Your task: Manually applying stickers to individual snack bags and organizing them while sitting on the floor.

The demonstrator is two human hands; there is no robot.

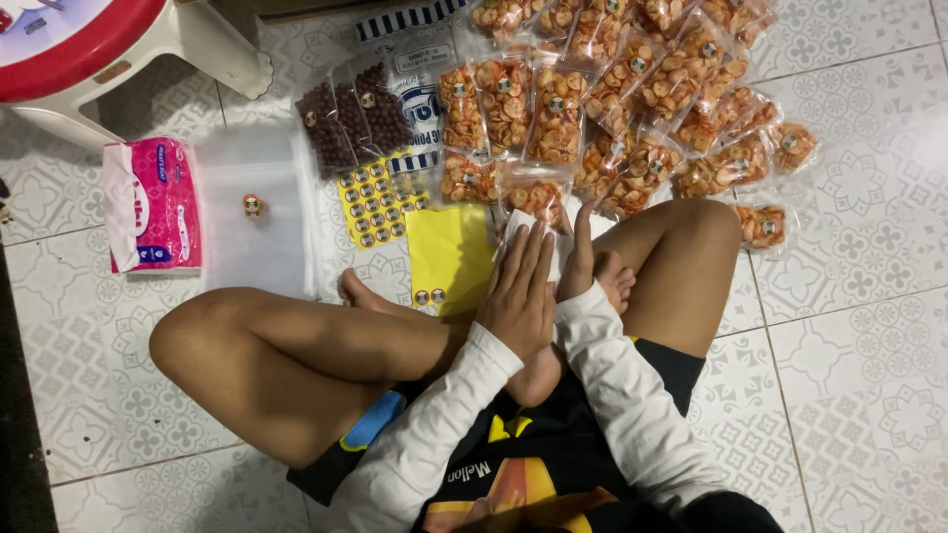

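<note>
Clear plastic bag (521,225) flattened under left hand (520,286), fingers together, just right of the yellow sheet (449,259).
Right hand (578,262) edge-on, fingers hard to make out; three dark snack packs (354,116) above the sheet; orange packs (612,99) cut off, uncountable.

Soft, dim indoor light fell evenly from above; the snack bags (592,99) glinted with glare, the floor (859,395) looked grainy.

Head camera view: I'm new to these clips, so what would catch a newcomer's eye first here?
The spread of clear bags of orange snacks on the tiled floor, ahead of the seated person's crossed legs, stands out most. Left of them lie darker brown snack bags, a yellow sticker sheet and a pink tissue pack. The left hand lies flat on a white sheet over the legs, the right hand beside it.
</note>
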